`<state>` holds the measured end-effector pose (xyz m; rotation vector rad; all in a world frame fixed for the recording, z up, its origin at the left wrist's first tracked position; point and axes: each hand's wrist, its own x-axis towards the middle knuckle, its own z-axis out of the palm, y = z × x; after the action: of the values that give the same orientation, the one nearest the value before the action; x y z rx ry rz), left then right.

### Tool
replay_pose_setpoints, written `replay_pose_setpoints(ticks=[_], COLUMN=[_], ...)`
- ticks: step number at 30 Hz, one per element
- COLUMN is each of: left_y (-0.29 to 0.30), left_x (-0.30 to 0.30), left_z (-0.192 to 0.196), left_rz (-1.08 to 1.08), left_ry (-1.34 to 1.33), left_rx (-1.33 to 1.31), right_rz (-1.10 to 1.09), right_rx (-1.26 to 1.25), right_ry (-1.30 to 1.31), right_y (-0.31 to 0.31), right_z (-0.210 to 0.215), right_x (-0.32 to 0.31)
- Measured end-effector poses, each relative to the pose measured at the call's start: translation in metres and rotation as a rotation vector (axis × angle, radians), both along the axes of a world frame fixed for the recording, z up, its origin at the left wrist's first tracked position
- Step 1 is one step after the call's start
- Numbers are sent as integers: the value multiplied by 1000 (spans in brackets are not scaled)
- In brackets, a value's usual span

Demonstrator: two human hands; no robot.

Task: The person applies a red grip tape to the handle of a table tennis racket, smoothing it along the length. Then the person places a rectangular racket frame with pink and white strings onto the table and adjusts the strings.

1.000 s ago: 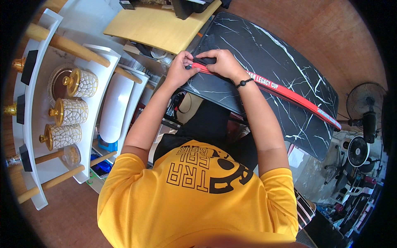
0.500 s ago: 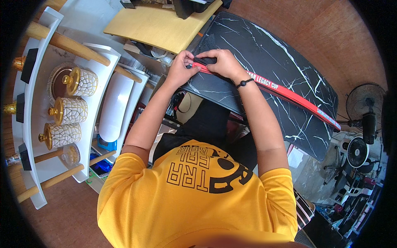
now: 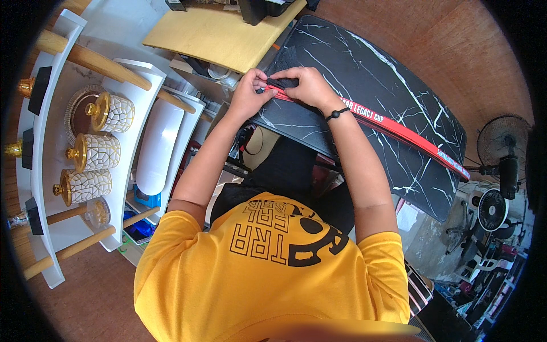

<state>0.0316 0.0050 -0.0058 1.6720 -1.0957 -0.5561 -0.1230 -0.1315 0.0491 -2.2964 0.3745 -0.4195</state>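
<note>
A long red printed ribbon [image 3: 393, 126], much like a lanyard strap, lies across a black marble-patterned table [image 3: 364, 68] and runs off to the right edge. Its left end is pinched in the closed fingers of my left hand [image 3: 250, 96]. My right hand [image 3: 307, 88] is also closed on the ribbon, just beside the left one, with thumb and fingertips nearly meeting the other hand's. Dark mesh-like fabric [image 3: 282, 82] shows between and behind my hands. Exactly how the fingertips grip the ribbon end is partly hidden.
White shelves [image 3: 122, 165] with several gold-lidded jars [image 3: 114, 113] stand on the left. Beyond the table's left end is a yellow wooden board [image 3: 222, 37]. Two fans, one a white-hubbed fan [image 3: 492, 210], stand at the right.
Almost nothing differs. Both hands stay at the ribbon's left end, with only slight finger movement there.
</note>
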Motion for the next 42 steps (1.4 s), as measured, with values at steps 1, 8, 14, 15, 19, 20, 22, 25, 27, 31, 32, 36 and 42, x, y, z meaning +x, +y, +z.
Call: replay_pose_setpoints(ticks=[1, 8, 14, 15, 19, 20, 22, 25, 27, 31, 32, 36, 42], left_y=[0, -1, -3, -3, -3, -2, 0, 1, 2, 5, 6, 7, 4], left_x=[0, 1, 0, -1, -3, -4, -6, -7, -5, 1, 2, 4, 4], left_z=[0, -3, -10, -11, -7, -5, -1, 3, 4, 6, 6, 7, 5], left_rz=[-1, 19, 38, 44, 60, 59, 57, 68, 37, -40, -47, -70, -53], left_ry=[0, -21, -8, -16, -19, -37, -64, -82, -38, -12, 2, 12, 31], left_rx=[-4, -10, -68, -70, -63, -58, -56, -29, -2, 24, 11, 6, 5], right_rz=[2, 11, 21, 20, 37, 38, 49, 43, 36, 30, 29, 28, 25], right_rx=[6, 2, 5, -4, 28, 1, -45, -64, -28, -20, -29, -28, -30], right_ry=[0, -12, -6, 10, 69, 58, 25, 3, 25, 38, 32, 24, 33], right_y=[0, 0, 2, 2, 2, 2, 3, 2, 1, 2, 2, 2, 2], right_z=[0, 0, 4, 5, 5, 5, 3, 1, 0, 0, 1, 3, 5], right_x=[0, 1, -1, -2, -1, -1, 0, 1, 1, 1, 1, 0, 0])
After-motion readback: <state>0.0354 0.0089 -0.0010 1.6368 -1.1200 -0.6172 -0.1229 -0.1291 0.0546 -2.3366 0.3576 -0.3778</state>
